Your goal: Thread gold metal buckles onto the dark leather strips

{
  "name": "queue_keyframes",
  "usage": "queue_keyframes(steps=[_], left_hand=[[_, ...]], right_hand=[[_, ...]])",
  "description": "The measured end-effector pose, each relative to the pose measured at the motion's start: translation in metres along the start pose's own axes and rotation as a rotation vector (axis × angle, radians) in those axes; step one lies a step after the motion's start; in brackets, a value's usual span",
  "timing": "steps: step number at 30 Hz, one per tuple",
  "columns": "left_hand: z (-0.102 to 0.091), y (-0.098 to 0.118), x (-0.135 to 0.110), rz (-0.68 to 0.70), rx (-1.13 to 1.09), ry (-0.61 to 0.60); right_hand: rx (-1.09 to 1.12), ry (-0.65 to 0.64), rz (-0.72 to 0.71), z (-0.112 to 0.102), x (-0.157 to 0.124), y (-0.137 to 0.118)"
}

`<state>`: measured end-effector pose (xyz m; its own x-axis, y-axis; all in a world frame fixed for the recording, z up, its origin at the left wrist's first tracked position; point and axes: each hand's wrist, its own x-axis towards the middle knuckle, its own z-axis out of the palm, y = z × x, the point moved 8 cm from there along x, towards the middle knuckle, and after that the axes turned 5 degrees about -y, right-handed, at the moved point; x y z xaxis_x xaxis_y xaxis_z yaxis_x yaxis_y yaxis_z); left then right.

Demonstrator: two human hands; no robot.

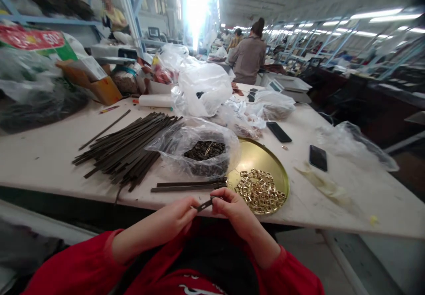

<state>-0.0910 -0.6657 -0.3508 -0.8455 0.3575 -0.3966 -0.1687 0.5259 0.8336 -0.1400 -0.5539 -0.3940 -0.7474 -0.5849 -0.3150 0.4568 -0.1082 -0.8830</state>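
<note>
Between my two hands is a short dark strap (204,205) with a slot showing in it, just off the table's front edge. My left hand (182,214) is closed on its left end. At the other end my right hand (232,206) pinches the strap; whatever else those fingers cover is hidden. Close behind my hands lie two or so long dark strips (186,186). Beside my right hand, a round gold tray (281,171) bears a heap of small gold buckles (257,191). A clear plastic bag (166,146) behind holds many small dark pieces (209,153).
A fanned pile of long dark strips (129,142) covers the left of the white table (43,162). Two phones (279,132) lie to the right, near crumpled plastic (355,146). White bags (206,87) and an orange box (99,87) stand behind. A person (249,56) sits farther back.
</note>
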Motion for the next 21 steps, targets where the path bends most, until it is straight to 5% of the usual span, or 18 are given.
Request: queue_keyframes(steps=[5, 8, 11, 14, 17, 21], left_hand=[[0.000, 0.000, 0.005, 0.023, -0.109, 0.123], [0.000, -0.007, 0.010, 0.013, -0.185, 0.100], [-0.001, -0.019, 0.016, -0.047, -0.277, 0.045], [-0.007, -0.027, 0.022, -0.106, -0.294, 0.090], [-0.010, -0.027, 0.030, -0.127, -0.263, 0.155], [-0.009, -0.027, 0.038, -0.159, -0.264, 0.146]], right_hand=[[0.187, -0.103, -0.008, 0.024, 0.001, 0.014], [0.054, -0.166, -0.010, 0.021, 0.000, 0.016], [-0.425, -0.057, -0.094, -0.025, 0.002, -0.008], [-1.132, 0.344, -0.112, -0.099, 0.009, -0.052], [-1.328, 0.517, -0.047, -0.149, 0.027, -0.078], [-1.401, 0.473, 0.060, -0.171, 0.056, -0.077]])
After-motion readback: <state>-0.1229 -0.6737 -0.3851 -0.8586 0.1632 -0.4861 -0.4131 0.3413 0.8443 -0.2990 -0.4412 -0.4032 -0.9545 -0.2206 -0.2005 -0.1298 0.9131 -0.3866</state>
